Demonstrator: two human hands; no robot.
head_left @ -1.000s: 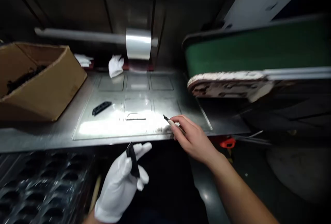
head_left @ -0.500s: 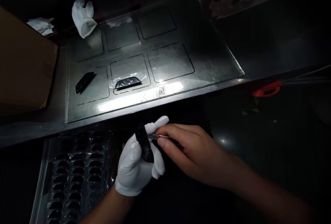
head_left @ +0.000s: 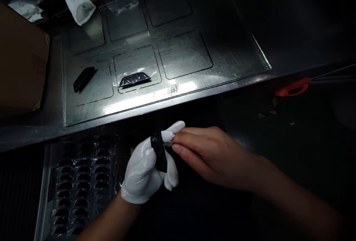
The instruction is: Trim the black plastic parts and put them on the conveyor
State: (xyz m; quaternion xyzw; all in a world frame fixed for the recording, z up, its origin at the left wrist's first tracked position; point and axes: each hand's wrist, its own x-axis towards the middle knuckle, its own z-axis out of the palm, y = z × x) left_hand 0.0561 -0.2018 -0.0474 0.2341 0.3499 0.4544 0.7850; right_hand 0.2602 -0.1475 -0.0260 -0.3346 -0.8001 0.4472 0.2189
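My left hand [head_left: 140,172], in a white cotton glove, is closed around a small black plastic part [head_left: 159,154], held upright below the table's front edge. My bare right hand [head_left: 213,155] pinches a thin metal blade [head_left: 167,144] between thumb and fingers. The tip of the blade meets the right side of the black part; its handle is hidden in my hand. On the table lie a second black part [head_left: 84,79], unwrapped, and another black part in clear film [head_left: 135,79].
The metal table [head_left: 233,61] has a clear sheet with dark outlines. A cardboard box [head_left: 22,59] stands at left, a white glove [head_left: 79,2] behind. Lower left, a tray [head_left: 44,181] carries rows of wrapped black parts. Red handles [head_left: 293,87] hang by the right edge.
The black part in my left hand has turned slightly and shifted a little right. My right hand stays at its side with the blade. The view has shifted, so the table sits higher.
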